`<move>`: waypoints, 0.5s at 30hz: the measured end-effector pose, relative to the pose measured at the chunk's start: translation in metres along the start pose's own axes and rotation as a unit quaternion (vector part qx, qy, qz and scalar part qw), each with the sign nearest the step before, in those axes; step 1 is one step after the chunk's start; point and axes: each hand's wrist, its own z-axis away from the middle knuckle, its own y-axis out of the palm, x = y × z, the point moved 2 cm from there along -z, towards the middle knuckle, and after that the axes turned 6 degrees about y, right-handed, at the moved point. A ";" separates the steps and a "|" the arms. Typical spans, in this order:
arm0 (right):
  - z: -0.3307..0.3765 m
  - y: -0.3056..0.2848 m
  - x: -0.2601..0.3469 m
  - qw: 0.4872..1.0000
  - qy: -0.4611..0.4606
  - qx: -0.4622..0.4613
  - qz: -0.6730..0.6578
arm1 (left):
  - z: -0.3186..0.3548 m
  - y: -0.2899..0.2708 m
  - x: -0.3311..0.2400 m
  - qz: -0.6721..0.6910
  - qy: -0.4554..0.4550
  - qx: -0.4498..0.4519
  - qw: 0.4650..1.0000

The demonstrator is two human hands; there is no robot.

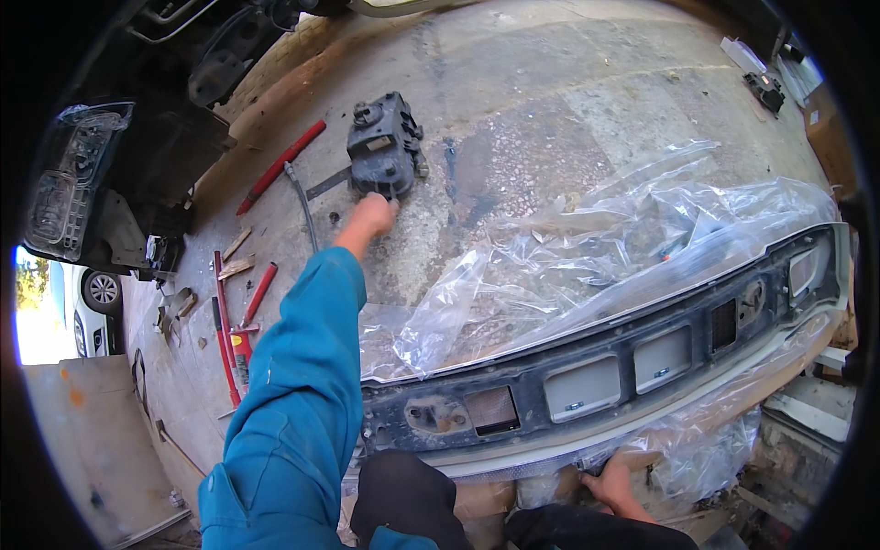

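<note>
My left hand (369, 220), at the end of an outstretched teal sleeve, is closed at the near end of a black headlight-like housing (383, 147) lying on the concrete. Its fingertips are partly hidden. Across my front lies a long vehicle panel (587, 378) with a dark inner frame, rectangular openings and a pale rim. My right hand (612, 483) is low at the panel's near edge, by the plastic wrap, its fingers curled at a small dark thing I cannot make out.
Clear plastic sheeting (587, 257) spreads beyond the panel. Left of my arm lie a red bar (284, 165), a grey hose (301, 206) and a red jack-like tool (241, 353). A vehicle's lamp (78, 183) hangs at far left. A cardboard box (828, 137) stands right.
</note>
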 end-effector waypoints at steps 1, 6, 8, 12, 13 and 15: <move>0.000 0.000 -0.002 1.000 -0.004 -0.007 0.004 | 0.012 -0.001 -0.013 0.016 0.002 0.016 1.000; 0.003 -0.002 -0.001 1.000 0.015 -0.020 0.010 | 0.110 -0.012 -0.029 0.077 0.008 0.022 0.997; 0.003 0.000 -0.001 1.000 0.005 -0.020 0.020 | 0.157 -0.013 -0.009 0.106 0.043 0.001 0.993; -0.005 0.008 -0.011 0.996 -0.052 -0.056 0.043 | 0.240 -0.023 0.011 0.264 0.020 0.024 0.964; -0.004 0.010 -0.014 0.994 -0.075 -0.065 0.045 | 0.255 -0.024 0.020 0.379 -0.022 0.036 0.924; 0.000 0.005 -0.006 0.997 -0.027 -0.042 0.055 | 0.284 -0.039 0.019 0.609 -0.091 0.085 0.783</move>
